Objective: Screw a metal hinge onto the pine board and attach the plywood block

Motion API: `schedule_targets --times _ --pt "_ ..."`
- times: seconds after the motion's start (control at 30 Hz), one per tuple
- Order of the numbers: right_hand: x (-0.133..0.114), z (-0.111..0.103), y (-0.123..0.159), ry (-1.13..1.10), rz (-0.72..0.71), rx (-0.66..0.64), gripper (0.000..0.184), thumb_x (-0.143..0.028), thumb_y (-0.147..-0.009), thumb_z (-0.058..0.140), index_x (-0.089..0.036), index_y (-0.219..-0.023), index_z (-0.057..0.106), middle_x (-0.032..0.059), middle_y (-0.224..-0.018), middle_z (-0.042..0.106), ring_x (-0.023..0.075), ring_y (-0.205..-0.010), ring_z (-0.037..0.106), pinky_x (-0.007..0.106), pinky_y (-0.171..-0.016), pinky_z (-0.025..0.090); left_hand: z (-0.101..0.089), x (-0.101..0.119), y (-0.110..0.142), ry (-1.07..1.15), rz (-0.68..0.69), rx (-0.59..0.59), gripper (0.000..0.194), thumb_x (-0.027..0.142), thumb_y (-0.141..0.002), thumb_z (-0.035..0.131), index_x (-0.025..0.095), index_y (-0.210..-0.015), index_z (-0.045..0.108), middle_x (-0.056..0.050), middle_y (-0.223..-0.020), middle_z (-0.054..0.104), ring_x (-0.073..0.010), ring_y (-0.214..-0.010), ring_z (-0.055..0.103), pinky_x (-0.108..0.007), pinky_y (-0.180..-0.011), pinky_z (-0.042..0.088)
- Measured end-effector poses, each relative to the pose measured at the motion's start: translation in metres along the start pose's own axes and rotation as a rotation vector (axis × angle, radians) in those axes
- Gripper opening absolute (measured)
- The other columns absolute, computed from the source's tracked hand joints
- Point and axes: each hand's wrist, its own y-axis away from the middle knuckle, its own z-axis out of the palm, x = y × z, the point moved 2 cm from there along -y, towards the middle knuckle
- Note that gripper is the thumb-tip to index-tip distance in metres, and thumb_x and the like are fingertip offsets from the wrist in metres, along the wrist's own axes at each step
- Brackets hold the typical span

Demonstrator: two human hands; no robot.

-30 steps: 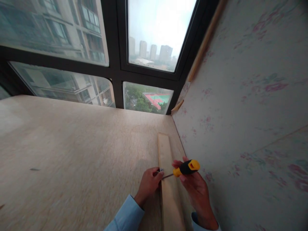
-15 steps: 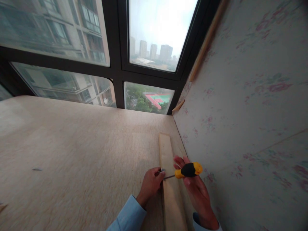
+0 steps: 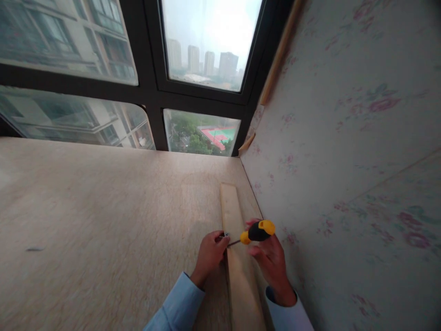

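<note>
Left hand (image 3: 211, 252) pinching small shiny metal piece (image 3: 226, 234) at pale wooden board (image 3: 237, 248); right hand (image 3: 272, 257) loosely curled around yellow-and-black screwdriver (image 3: 259, 231). Beige marbled surface (image 3: 103, 207) beneath; dark-framed window (image 3: 203, 99) beyond hands.

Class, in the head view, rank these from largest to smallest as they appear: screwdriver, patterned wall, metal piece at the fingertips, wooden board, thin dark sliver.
1. Patterned wall
2. Wooden board
3. Screwdriver
Unranked: metal piece and dark sliver; both look tiny, too close to call.
</note>
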Motion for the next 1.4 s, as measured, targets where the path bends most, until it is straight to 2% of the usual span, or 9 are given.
schedule_targets --times 0.07,0.17,0.3,0.4,0.67,0.83,1.03,1.23,1.4 --pt "-0.013 0.003 0.0 -0.11 0.072 -0.123 0.047 -0.045 -0.089 0.065 -0.029 -0.133 0.057 0.0112 -0.142 0.057 0.0264 -0.119 0.062 0.045 -0.1 0.051 0.0 0.001 0.0 0.006 -0.01 -0.007 0.031 0.039 -0.081 0.054 0.012 -0.082 0.069 -0.005 -0.07 0.066 -0.0153 -0.057 0.057 -0.022 -0.047 0.039" --pt "-0.018 0.002 0.0 -0.154 0.132 -0.183 0.043 -0.039 -0.094 0.061 -0.03 -0.135 0.056 0.0096 -0.136 0.063 0.0263 -0.123 0.061 0.049 -0.104 0.048 0.0 0.002 0.0 0.016 -0.017 -0.016 0.033 0.04 -0.082 0.054 0.011 -0.087 0.071 -0.006 -0.072 0.067 -0.0154 -0.056 0.058 -0.022 -0.046 0.041" --pt "0.0 -0.002 -0.001 0.04 0.085 -0.044 0.026 -0.038 -0.08 0.078 -0.023 -0.101 0.073 0.0077 -0.101 0.077 0.0262 -0.1 0.071 0.043 -0.091 0.056 -0.001 0.004 0.0 0.012 -0.029 -0.017 0.032 0.037 -0.081 0.056 0.01 -0.09 0.072 -0.007 -0.074 0.07 -0.0166 -0.06 0.062 -0.022 -0.045 0.043" --pt "0.009 -0.002 -0.001 0.116 0.042 0.045 0.035 -0.039 -0.071 0.084 -0.023 -0.1 0.072 0.0068 -0.094 0.077 0.0242 -0.087 0.072 0.04 -0.083 0.058 -0.001 0.004 0.0 0.038 -0.053 -0.004 0.033 0.036 -0.08 0.059 0.011 -0.094 0.072 -0.008 -0.076 0.071 -0.0168 -0.06 0.063 -0.021 -0.045 0.044" --pt "-0.019 0.003 0.001 -0.138 0.147 -0.254 0.043 -0.039 -0.094 0.06 -0.028 -0.135 0.056 0.0092 -0.136 0.062 0.0256 -0.126 0.058 0.048 -0.107 0.045 0.0 0.002 0.001 0.061 -0.055 -0.016 0.035 0.039 -0.081 0.06 0.009 -0.095 0.072 -0.007 -0.075 0.069 -0.0148 -0.056 0.061 -0.022 -0.045 0.046" --pt "-0.011 0.0 -0.001 -0.007 0.094 -0.158 0.025 -0.034 -0.09 0.067 -0.025 -0.112 0.07 0.0078 -0.115 0.073 0.0251 -0.113 0.065 0.045 -0.101 0.05 -0.001 0.004 0.002 0.104 -0.071 -0.036 0.036 0.041 -0.08 0.063 0.01 -0.095 0.072 -0.006 -0.075 0.067 -0.0152 -0.058 0.061 -0.024 -0.047 0.05" --pt "0.009 -0.004 -0.002 0.23 -0.051 0.079 0.039 -0.033 -0.07 0.086 -0.023 -0.104 0.071 0.0066 -0.101 0.072 0.0234 -0.093 0.066 0.039 -0.09 0.053 -0.001 0.004 0.003 0.143 -0.109 -0.027 0.032 0.035 -0.079 0.065 0.01 -0.095 0.073 -0.004 -0.072 0.066 -0.0119 -0.053 0.058 -0.021 -0.045 0.049" --pt "-0.011 0.003 -0.003 -0.16 0.067 -0.215 0.056 -0.036 -0.093 0.063 -0.035 -0.145 0.043 0.0067 -0.147 0.051 0.0246 -0.131 0.052 0.047 -0.11 0.041 0.0 0.004 0.003 0.146 -0.101 -0.027 0.032 0.035 -0.079 0.064 0.009 -0.094 0.072 -0.003 -0.067 0.064 -0.0108 -0.051 0.055 -0.019 -0.043 0.046" --pt "-0.022 -0.003 -0.005 -0.303 0.14 -0.39 0.051 -0.031 -0.097 0.058 -0.04 -0.145 0.043 0.004 -0.144 0.057 0.0245 -0.135 0.05 0.052 -0.115 0.034 0.0 0.004 0.003 0.128 -0.1 -0.02 0.031 0.036 -0.079 0.064 0.009 -0.092 0.072 -0.003 -0.069 0.064 -0.0114 -0.053 0.056 -0.02 -0.044 0.047"
